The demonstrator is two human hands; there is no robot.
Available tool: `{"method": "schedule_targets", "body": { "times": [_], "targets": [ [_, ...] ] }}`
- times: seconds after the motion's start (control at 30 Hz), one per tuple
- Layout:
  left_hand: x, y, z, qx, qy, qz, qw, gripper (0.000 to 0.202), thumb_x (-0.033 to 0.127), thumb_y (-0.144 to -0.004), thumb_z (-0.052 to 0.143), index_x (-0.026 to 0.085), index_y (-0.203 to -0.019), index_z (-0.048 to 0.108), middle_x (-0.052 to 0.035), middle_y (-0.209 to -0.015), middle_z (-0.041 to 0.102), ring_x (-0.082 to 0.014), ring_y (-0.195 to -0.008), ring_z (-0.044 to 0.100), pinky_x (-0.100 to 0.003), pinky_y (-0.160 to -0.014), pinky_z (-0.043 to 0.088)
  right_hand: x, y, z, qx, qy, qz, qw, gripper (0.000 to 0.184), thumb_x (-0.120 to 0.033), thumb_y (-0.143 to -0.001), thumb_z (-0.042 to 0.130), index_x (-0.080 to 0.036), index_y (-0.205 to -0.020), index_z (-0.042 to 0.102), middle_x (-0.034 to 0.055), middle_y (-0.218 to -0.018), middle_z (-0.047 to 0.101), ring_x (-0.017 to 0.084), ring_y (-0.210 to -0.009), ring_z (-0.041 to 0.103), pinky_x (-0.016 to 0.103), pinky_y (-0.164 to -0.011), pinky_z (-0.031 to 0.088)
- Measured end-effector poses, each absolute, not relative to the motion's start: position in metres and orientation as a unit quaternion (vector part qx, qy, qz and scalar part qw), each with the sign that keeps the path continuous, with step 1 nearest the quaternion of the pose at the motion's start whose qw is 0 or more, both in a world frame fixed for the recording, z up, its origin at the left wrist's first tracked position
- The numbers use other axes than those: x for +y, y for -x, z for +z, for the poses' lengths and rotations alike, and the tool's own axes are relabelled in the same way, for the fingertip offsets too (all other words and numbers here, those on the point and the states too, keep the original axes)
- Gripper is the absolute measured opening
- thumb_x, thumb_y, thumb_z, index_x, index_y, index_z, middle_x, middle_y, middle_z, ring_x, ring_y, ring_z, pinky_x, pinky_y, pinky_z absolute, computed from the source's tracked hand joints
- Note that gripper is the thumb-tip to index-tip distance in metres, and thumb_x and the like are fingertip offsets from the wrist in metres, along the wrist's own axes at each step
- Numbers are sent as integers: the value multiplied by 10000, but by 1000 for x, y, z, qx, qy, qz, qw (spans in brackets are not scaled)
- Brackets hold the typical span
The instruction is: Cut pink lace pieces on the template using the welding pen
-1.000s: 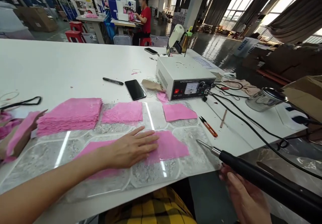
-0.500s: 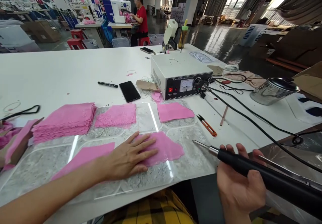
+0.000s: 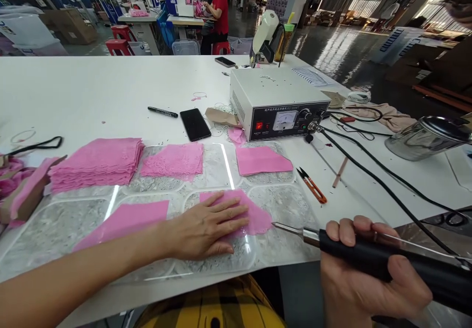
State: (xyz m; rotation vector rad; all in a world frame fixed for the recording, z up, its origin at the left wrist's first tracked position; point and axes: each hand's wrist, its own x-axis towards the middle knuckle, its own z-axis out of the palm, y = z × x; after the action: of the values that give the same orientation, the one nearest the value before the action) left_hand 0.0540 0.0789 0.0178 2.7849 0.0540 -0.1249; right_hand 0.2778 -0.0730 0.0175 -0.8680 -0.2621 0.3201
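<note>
My left hand (image 3: 212, 227) lies flat, fingers stretched out, on a pink fabric piece (image 3: 258, 217). In my right hand (image 3: 368, 269) is a black-handled tool (image 3: 354, 252) with a pointed metal tip, like a soldering iron. Its tip is at the right edge of that fabric piece; whether it touches is hard to tell. Under my left forearm lies another pink piece (image 3: 129, 220). Farther back are a thick stack of pink fabric (image 3: 96, 165), a lower stack with ragged edges (image 3: 173, 161) and a smooth pink piece (image 3: 263, 161).
A clear patterned mat (image 3: 283, 249) covers the table's front. Orange thread snips (image 3: 311, 185) lie to the right. Behind stand a metered control box (image 3: 291, 119) with cables, a phone (image 3: 195, 124), a pen (image 3: 162, 111) and a glass jar (image 3: 424, 141). A co-worker (image 3: 219, 13) sits beyond.
My right hand has closed more firmly round the tool and brought its tip left to the fabric's edge. My left hand has slid slightly right on the fabric. The view has shifted.
</note>
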Motion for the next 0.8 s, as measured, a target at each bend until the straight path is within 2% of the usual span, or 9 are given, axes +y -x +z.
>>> {"method": "schedule_targets", "body": {
  "times": [0.27, 0.43, 0.57, 0.8],
  "targets": [
    [73, -60, 16, 5, -980, -56, 190, 576, 502, -1001, 387, 177, -1477, 363, -56, -1554, 290, -274, -1470, 191, -499, -1214, 3, -80, -282, 18, -125, 433, 188, 873, 237, -330, -500, 573, -193, -693, 583, -46, -597, 480, 76, -440, 393, 238, -395, 339],
    [71, -61, 16, 4, -980, -42, 195, 586, 513, -1003, 376, 191, -1490, 334, -59, -1545, 305, -274, -1466, 203, -514, -1213, 8, -75, -282, 15, -145, 421, 154, 882, 265, -356, -523, 564, -193, -730, 597, -35, -617, 503, 86, -459, 410, 251, -412, 357],
    [69, -62, 14, 6, -980, -31, 194, 591, 510, -1000, 387, 183, -1490, 334, -67, -1541, 315, -286, -1463, 203, -533, -1210, 15, -75, -279, 10, -160, 421, 173, 876, 235, -338, -584, 560, -194, -762, 612, -25, -650, 517, 93, -478, 431, 258, -426, 367],
    [68, -60, 12, 2, -981, -29, 192, 573, 500, -1005, 378, 197, -1490, 335, -70, -1549, 303, -290, -1464, 203, -551, -1203, -5, -84, -283, 14, -135, 430, 174, 875, 210, -313, -545, 597, -198, -720, 598, -33, -638, 493, 84, -466, 410, 252, -415, 358]
  ]
}}
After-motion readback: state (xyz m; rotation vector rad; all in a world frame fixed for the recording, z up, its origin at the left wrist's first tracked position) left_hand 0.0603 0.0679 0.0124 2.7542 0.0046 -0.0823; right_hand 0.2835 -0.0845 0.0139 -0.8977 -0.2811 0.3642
